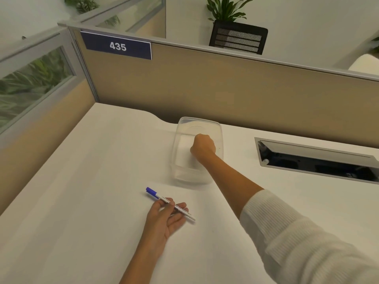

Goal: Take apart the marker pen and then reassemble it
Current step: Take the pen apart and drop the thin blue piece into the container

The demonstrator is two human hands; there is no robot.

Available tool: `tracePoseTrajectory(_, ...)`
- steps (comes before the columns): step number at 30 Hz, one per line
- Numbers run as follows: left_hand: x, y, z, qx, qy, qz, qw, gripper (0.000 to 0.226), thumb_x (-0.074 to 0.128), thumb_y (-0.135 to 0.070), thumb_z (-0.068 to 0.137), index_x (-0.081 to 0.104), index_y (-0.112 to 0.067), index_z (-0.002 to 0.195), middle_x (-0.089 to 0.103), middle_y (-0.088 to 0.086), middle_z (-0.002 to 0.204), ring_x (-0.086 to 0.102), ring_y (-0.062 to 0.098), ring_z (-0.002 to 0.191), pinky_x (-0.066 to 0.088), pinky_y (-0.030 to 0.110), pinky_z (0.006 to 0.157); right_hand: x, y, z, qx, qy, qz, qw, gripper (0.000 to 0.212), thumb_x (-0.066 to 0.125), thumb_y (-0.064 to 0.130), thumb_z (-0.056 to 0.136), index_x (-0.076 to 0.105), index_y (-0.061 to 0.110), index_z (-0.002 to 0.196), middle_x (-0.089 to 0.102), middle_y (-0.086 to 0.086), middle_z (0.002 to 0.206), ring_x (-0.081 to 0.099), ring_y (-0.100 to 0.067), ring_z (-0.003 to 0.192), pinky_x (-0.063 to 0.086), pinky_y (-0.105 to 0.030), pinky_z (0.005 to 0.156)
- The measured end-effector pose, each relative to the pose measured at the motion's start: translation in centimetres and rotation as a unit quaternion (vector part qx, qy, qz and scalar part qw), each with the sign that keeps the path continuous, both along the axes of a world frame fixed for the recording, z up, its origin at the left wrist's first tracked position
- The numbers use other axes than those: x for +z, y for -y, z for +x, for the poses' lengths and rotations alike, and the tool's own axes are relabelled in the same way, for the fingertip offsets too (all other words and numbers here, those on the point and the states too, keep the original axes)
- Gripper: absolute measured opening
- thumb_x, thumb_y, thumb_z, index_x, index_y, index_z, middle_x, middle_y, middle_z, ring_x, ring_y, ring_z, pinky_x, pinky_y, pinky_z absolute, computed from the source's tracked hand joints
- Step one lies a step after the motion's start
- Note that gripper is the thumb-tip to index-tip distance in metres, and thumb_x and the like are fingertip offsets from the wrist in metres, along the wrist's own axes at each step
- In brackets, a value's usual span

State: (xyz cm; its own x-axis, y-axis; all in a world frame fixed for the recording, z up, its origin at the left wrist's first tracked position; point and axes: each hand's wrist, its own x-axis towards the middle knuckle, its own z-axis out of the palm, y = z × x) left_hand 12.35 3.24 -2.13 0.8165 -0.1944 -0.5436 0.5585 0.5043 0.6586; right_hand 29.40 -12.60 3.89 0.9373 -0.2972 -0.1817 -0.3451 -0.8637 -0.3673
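Left hand (166,217) grip closed on the marker pen (170,204), thumb over the white barrel, blue cap still on and pointing away, low over the bench (82,191). Right hand (202,147) fisted inside the clear plastic container (218,130); contents of that grip can't be made out.

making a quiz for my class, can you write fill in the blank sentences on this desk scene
1. The marker pen lies in the ____ hand.
2. The pen's cap is ____ in colour.
3. The right hand reaches into a clear plastic ____.
4. The sign on the partition reads ____.

Missing words: left; blue; container; 435
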Motion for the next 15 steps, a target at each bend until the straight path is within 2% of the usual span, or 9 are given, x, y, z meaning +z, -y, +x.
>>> tracePoseTrajectory(3, -0.1, -0.1, 0.1, 0.005, 0.001, 0.002, 1.000, 0.011, 0.052, -0.011, 0.092, 0.053, -0.008, 0.104, 0.075, 0.019, 0.094, 0.072, 0.032, 0.090, 0.060, 0.038, 0.073, -0.5, -0.1, 0.2, 0.001, -0.007, 0.002, 1.000, 0.014, 0.057, 0.001, 0.082, 0.061, 0.002, 0.096, 0.062, -0.014, 0.093, 0.059, -0.029, 0.085, 0.040, -0.028, 0.065)
tracePoseTrajectory(6, -0.1, -0.1, 0.0, 0.010, 0.001, 0.010, 1.000, 0.010, 0.053, -0.011, 0.092, 0.053, -0.009, 0.102, 0.075, 0.020, 0.093, 0.072, 0.032, 0.090, 0.060, 0.039, 0.074, 0.1, 0.3, 0.4, 0.002, 0.004, -0.009, 1.000, 0.007, 0.060, 0.003, 0.081, 0.055, 0.007, 0.081, 0.052, -0.008, 0.080, 0.049, -0.025, 0.072, 0.039, -0.026, 0.058)
tracePoseTrajectory(7, 0.0, 0.0, 0.0, 0.011, 0.001, 0.015, 1.000, 0.009, 0.053, -0.011, 0.092, 0.054, -0.009, 0.102, 0.075, 0.020, 0.093, 0.072, 0.032, 0.090, 0.059, 0.039, 0.075, 0.7, 0.6, 0.4, 0.001, 0.017, -0.007, 1.000, 0.010, 0.061, 0.004, 0.082, 0.054, 0.007, 0.076, 0.051, -0.007, 0.075, 0.048, -0.025, 0.070, 0.037, -0.025, 0.052)
tracePoseTrajectory(9, 0.1, 0.2, 0.0, 0.011, 0.002, 0.024, 1.000, 0.008, 0.053, -0.010, 0.092, 0.054, -0.010, 0.101, 0.075, 0.019, 0.092, 0.072, 0.032, 0.090, 0.059, 0.040, 0.077, 2.0, 1.3, 0.0, -0.003, 0.065, 0.009, 0.998, 0.032, 0.059, 0.007, 0.083, 0.041, 0.008, 0.057, 0.043, -0.002, 0.058, 0.045, -0.025, 0.064, 0.025, -0.022, 0.041)
tracePoseTrajectory(11, 0.2, 0.3, 0.0, 0.012, 0.005, 0.029, 0.999, 0.008, 0.053, -0.010, 0.093, 0.054, -0.009, 0.100, 0.076, 0.018, 0.091, 0.072, 0.031, 0.089, 0.059, 0.039, 0.076, 3.6, 2.2, -1.3, -0.007, 0.152, 0.032, 0.988, 0.046, 0.056, 0.011, 0.083, 0.029, 0.014, 0.047, 0.031, 0.000, 0.047, 0.038, -0.025, 0.056, 0.018, -0.024, 0.040)
tracePoseTrajectory(13, 0.3, 0.4, -0.1, 0.010, 0.009, 0.035, 0.999, 0.008, 0.053, -0.010, 0.093, 0.053, -0.009, 0.101, 0.076, 0.018, 0.090, 0.072, 0.030, 0.089, 0.060, 0.037, 0.074, 5.0, 3.4, -3.4, -0.017, 0.235, 0.051, 0.971, 0.045, 0.055, 0.016, 0.084, 0.032, 0.012, 0.045, 0.033, -0.003, 0.044, 0.035, -0.025, 0.051, 0.021, -0.027, 0.040)
tracePoseTrajectory(15, 0.5, 0.4, -0.2, 0.004, 0.015, 0.048, 0.999, 0.009, 0.053, -0.011, 0.093, 0.053, -0.008, 0.101, 0.075, 0.019, 0.091, 0.073, 0.029, 0.088, 0.060, 0.034, 0.072, 5.6, 5.2, -6.0, -0.036, 0.277, 0.070, 0.958, 0.037, 0.055, 0.020, 0.086, 0.049, 0.005, 0.052, 0.050, -0.009, 0.049, 0.042, -0.026, 0.051, 0.031, -0.031, 0.046)
